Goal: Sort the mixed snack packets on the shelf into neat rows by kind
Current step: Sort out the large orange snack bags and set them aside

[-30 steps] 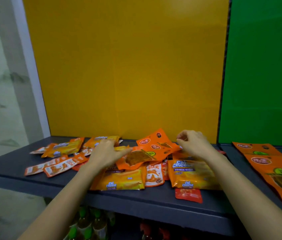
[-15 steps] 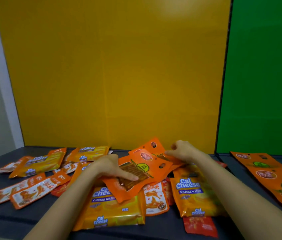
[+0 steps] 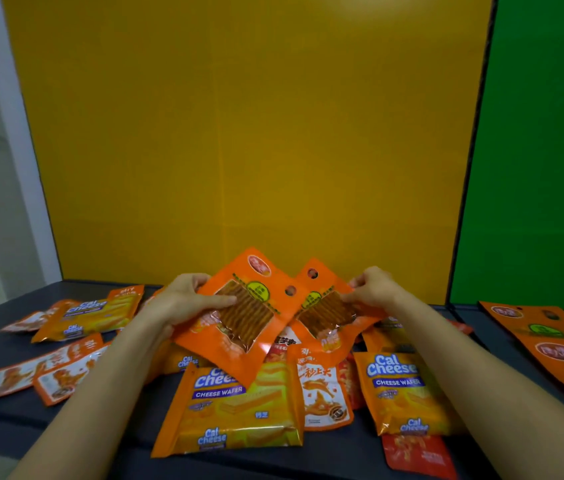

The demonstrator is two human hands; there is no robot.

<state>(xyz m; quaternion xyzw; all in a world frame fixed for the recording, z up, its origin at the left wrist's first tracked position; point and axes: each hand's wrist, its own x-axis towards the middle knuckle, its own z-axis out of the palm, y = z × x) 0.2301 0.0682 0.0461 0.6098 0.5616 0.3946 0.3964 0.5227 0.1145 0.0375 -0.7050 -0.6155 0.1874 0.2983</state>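
Note:
My left hand (image 3: 183, 303) grips an orange spicy-strip packet (image 3: 239, 317) by its left edge, thumb across its clear window, lifted above the pile. My right hand (image 3: 372, 289) pinches a second orange packet of the same kind (image 3: 325, 313) at its right edge, also raised and partly tucked behind the first. Beneath them lie Cal Cheese wafer packs (image 3: 235, 410), another wafer pack (image 3: 402, 389) on the right, a white-and-orange sauce-style packet (image 3: 322, 393) between them and a small red packet (image 3: 415, 455) at the front.
The dark shelf (image 3: 3, 420) holds a wafer pack (image 3: 93, 313) and long orange-white packets (image 3: 48, 372) on the left. More orange strip packets (image 3: 550, 341) lie in the right bay past the divider. Yellow (image 3: 256, 133) and green back panels (image 3: 533, 150) stand behind.
Both hands have raised their orange strip packets off the pile and tilted them toward me. The view has come closer to the shelf.

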